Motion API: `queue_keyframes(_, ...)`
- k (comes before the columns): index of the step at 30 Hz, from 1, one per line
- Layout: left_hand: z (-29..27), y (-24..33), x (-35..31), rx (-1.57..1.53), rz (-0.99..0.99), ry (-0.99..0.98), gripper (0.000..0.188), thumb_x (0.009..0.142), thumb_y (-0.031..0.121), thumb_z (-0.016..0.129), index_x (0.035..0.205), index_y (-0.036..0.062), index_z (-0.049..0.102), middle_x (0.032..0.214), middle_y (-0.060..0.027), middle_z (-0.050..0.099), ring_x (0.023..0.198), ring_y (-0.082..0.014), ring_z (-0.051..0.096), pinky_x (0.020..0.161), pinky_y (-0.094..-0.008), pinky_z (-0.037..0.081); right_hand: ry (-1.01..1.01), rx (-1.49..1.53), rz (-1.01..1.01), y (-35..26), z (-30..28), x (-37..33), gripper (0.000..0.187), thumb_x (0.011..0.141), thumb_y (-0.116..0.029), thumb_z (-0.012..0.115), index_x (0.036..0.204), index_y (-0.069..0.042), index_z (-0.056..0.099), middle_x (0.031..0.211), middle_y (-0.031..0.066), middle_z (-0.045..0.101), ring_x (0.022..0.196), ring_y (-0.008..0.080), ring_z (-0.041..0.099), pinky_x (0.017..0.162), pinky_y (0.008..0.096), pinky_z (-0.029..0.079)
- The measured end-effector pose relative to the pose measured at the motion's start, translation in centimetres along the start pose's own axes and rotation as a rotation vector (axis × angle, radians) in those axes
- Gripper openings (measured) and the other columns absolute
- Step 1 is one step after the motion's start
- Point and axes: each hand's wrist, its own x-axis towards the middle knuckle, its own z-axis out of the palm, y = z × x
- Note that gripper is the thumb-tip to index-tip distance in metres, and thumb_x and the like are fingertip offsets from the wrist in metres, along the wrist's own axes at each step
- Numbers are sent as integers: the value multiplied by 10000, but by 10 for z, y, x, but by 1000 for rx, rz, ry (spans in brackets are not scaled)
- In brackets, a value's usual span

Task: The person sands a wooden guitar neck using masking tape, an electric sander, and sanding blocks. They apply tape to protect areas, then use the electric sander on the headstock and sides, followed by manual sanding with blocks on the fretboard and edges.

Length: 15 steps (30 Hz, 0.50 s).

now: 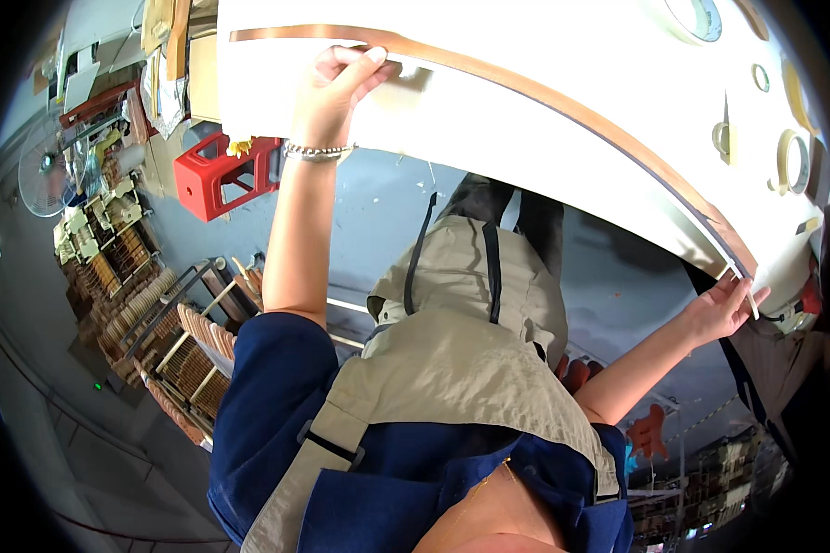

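Observation:
A long, narrow brown strip point(553, 101), leather-like with a dark edge, stretches across the white tabletop point(526, 37) and bends in the view's curve. Near its left end, my left hand point(343, 81) pinches the strip's near edge between thumb and fingers. Over at the far right end, my right hand point(721, 309) has its fingers closed round the strip's tip. A thin white piece point(753, 304) sticks out by those right fingers; whether it is tape or a small stick, I cannot tell.
Several tape rolls point(791, 162) lie on the table's right side. A red plastic stool point(214, 180) stands on the floor at left, near a fan point(51, 164). Racks with many brown pieces point(194, 359) stand at lower left. Another person's dark clothing point(770, 369) shows at right.

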Motion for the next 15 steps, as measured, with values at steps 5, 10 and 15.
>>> queue_keyframes(5,16,-25,-16,184,624,169,166,840,-77,581,938,3,474,1018,-136,555,911,-238,629,821,-372,562,20,3,5,0,3,-1,528,897,-9,553,1367,42,316,1036,154,597,970,206,594,916,330,497)
queue_keyframes(10,13,-31,-17,409,911,176,218,862,-104,512,1029,15,437,1050,-153,554,912,-222,630,789,-320,557,15,25,10,-1,6,1,519,900,-10,547,1363,47,318,1029,147,593,965,198,588,904,329,494)
queue_keyframes(15,12,-19,-15,903,1135,132,277,820,-122,555,1061,-9,478,984,-143,629,935,-210,624,816,-279,506,7,6,23,3,2,3,523,901,-12,546,1370,31,318,1062,140,589,956,184,587,889,312,487)
